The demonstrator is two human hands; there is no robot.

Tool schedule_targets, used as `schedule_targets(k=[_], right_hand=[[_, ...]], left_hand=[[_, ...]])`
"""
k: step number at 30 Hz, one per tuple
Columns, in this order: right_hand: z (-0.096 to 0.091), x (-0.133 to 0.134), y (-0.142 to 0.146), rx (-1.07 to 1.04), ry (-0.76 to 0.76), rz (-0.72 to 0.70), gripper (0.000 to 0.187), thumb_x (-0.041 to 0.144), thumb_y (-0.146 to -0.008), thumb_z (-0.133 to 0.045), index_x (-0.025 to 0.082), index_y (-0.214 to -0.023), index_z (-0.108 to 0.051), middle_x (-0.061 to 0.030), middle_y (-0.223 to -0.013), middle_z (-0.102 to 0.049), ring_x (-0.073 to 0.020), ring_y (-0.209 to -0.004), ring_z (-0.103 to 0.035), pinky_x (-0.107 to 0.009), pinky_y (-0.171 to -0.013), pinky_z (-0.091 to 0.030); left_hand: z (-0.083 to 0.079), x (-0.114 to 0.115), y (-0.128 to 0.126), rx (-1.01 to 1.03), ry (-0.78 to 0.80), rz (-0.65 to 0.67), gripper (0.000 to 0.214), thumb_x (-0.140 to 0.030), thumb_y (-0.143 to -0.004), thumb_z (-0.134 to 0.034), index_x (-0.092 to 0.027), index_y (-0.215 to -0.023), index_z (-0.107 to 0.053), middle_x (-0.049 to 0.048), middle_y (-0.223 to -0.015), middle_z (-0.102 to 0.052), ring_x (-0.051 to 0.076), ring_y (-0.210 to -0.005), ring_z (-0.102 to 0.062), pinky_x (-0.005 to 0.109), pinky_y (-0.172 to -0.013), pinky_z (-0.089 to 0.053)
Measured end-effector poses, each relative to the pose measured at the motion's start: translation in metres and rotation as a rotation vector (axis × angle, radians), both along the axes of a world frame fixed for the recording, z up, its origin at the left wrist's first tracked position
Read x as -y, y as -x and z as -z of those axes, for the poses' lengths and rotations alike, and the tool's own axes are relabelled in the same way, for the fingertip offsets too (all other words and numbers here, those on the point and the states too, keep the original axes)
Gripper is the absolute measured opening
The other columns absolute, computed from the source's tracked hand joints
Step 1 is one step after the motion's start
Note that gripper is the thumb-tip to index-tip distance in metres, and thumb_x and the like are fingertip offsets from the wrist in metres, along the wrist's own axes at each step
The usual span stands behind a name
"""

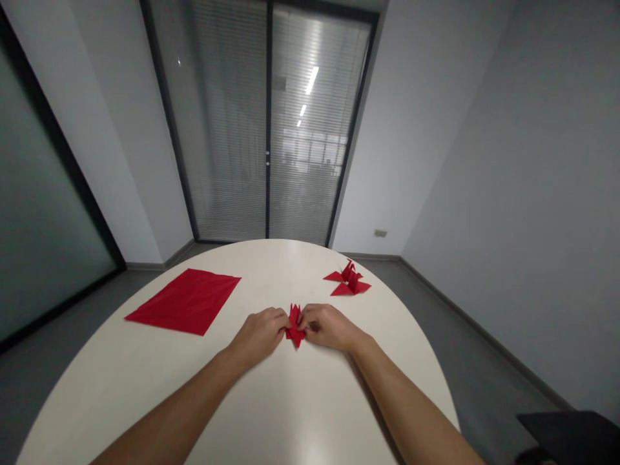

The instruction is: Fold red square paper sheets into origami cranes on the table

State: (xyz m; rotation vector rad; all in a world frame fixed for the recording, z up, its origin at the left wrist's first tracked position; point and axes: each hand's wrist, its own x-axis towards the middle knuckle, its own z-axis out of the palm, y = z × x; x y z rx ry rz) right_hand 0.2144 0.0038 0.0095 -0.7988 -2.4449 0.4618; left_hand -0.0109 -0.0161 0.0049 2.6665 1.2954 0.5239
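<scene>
Between my hands, low over the middle of the table, is a small red folded paper with pointed tips at its top and one point toward me. My left hand pinches its left edge, fingers closed. On the other side my right hand grips the right edge between thumb and fingers. The fingertips cover parts of both edges. Farther back on the right, red paper cranes with spread wings stand close together, apart from my hands.
A flat sheet of red paper lies on the left of the round white table. Past the table's far edge is a glass door with blinds. A black chair stands at the lower right.
</scene>
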Motion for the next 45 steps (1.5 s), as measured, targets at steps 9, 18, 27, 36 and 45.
schedule_targets(k=[9,18,27,36,45], right_hand=[[0.001,-0.002,-0.002,0.066,-0.032,0.009,0.032,0.002,-0.071,-0.06,0.023,-0.088,-0.079,-0.0013,-0.092,-0.077,-0.0149,-0.08,-0.07,-0.022,-0.074,-0.051],[-0.001,-0.001,-0.003,0.092,-0.02,0.01,0.036,0.003,-0.069,-0.062,0.026,-0.089,-0.082,0.0,-0.099,-0.078,-0.0149,-0.082,-0.072,-0.021,-0.077,-0.051],[-0.005,-0.001,-0.003,0.117,0.021,0.001,0.034,0.004,-0.069,-0.061,0.025,-0.086,-0.082,-0.0006,-0.1,-0.078,-0.0151,-0.082,-0.07,-0.022,-0.075,-0.049],[-0.007,0.0,-0.008,0.055,0.171,0.164,0.033,0.011,-0.072,-0.066,0.02,-0.101,-0.078,-0.0013,-0.085,-0.078,-0.0124,-0.06,-0.06,-0.022,-0.062,-0.046],[-0.001,-0.008,-0.011,0.049,0.095,0.054,0.028,0.007,-0.074,-0.063,0.022,-0.091,-0.08,-0.0031,-0.09,-0.078,-0.0165,-0.079,-0.067,-0.024,-0.074,-0.048]], left_hand=[[-0.001,0.003,-0.002,-0.083,-0.024,0.001,0.024,-0.008,-0.09,-0.049,-0.021,-0.095,-0.068,0.0036,-0.099,-0.069,0.02,-0.098,-0.064,0.03,-0.084,-0.05],[-0.004,0.007,-0.004,-0.077,-0.019,0.014,0.024,-0.01,-0.092,-0.048,-0.021,-0.101,-0.068,0.0048,-0.102,-0.069,0.021,-0.099,-0.064,0.031,-0.086,-0.051],[-0.007,0.02,-0.018,-0.035,-0.053,-0.098,0.025,-0.035,-0.098,-0.049,-0.019,-0.105,-0.067,0.0083,-0.109,-0.066,0.024,-0.104,-0.059,0.035,-0.088,-0.052],[-0.005,0.021,-0.02,-0.138,-0.08,-0.109,0.026,-0.033,-0.096,-0.052,-0.016,-0.111,-0.066,0.0117,-0.111,-0.065,0.027,-0.106,-0.056,0.039,-0.088,-0.052],[-0.014,0.031,-0.023,-0.201,-0.087,-0.081,0.034,-0.041,-0.098,-0.049,-0.017,-0.113,-0.068,0.0131,-0.114,-0.067,0.029,-0.107,-0.059,0.04,-0.083,-0.054]])
